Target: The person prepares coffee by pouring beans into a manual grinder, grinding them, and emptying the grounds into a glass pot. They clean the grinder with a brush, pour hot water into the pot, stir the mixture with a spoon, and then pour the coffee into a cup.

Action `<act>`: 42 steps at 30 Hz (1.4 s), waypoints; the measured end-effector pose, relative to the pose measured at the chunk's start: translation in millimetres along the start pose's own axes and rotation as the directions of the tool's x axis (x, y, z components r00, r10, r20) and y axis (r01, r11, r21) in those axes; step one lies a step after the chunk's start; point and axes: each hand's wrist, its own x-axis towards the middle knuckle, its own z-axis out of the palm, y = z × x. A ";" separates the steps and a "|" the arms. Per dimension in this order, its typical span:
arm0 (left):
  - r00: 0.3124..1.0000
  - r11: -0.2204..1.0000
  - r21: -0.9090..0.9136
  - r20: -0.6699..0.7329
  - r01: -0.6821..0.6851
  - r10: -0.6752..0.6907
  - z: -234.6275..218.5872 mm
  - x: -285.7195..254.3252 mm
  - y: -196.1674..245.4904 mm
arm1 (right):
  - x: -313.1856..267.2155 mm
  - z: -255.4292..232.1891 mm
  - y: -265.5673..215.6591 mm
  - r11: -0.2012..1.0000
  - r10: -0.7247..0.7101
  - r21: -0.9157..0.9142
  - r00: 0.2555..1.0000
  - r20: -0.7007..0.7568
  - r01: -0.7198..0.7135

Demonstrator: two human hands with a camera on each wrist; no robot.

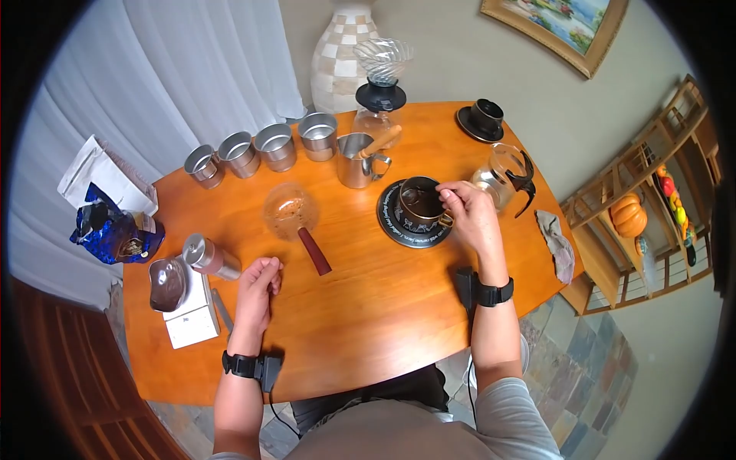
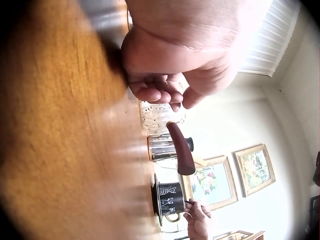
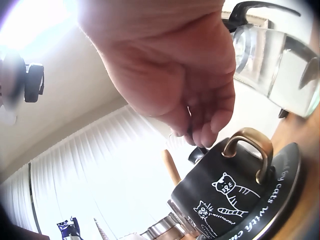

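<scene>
My right hand (image 1: pixel 474 216) is over the right rim of a black cup (image 1: pixel 418 215) with dark liquid inside, standing on a black saucer (image 1: pixel 389 220). The thumb and fingers pinch a thin dark stem, mostly hidden, at the rim in the left wrist view. White cat drawings and a gold handle (image 3: pixel 256 142) show on the cup in the right wrist view. My left hand (image 1: pixel 259 290) lies at the table's left front, fingers loosely curled and holding nothing. Ahead of it is a glass vessel (image 1: pixel 288 207) with a red-brown handle (image 1: pixel 313 251).
Four-sided clutter: several metal cups (image 1: pixel 240 157), a steel pitcher (image 1: pixel 354 170) and a glass dripper (image 1: pixel 382 93) stand behind. A glass pot (image 1: pixel 491 180) and cloth (image 1: pixel 556 245) are right. A grinder (image 1: pixel 215 259), white scale (image 1: pixel 192 326) and blue bag (image 1: pixel 115 234) are left.
</scene>
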 end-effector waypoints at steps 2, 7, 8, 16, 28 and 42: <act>1.000 1.000 0.003 0.000 0.002 -0.002 0.2 -0.4 0.1 | 0.2 -0.9 0.3 0.992 0.027 0.118 0.996 0.082 -0.036; 1.000 1.000 -0.002 -0.013 -0.002 0.002 1.8 -0.9 1.7 | -0.2 -5.9 -9.9 0.991 0.079 0.112 0.997 -0.016 -0.077; 1.000 1.000 -0.005 -0.016 0.002 -0.002 3.5 -2.2 2.9 | 0.1 -8.6 -13.0 0.997 0.073 -0.006 0.997 -0.034 -0.073; 1.000 1.000 0.018 0.002 0.005 -0.005 0.7 -1.0 1.8 | 0.0 3.4 1.1 0.998 -0.023 0.061 1.000 0.013 0.022; 1.000 1.000 0.003 0.006 -0.007 0.007 0.0 0.0 -1.3 | 0.2 -5.8 -3.7 0.999 0.032 0.040 0.998 -0.061 -0.029; 1.000 1.000 0.001 -0.004 0.001 -0.001 1.6 -0.9 -0.9 | -0.9 -4.7 -12.6 0.990 -0.085 -0.118 0.990 -0.114 0.071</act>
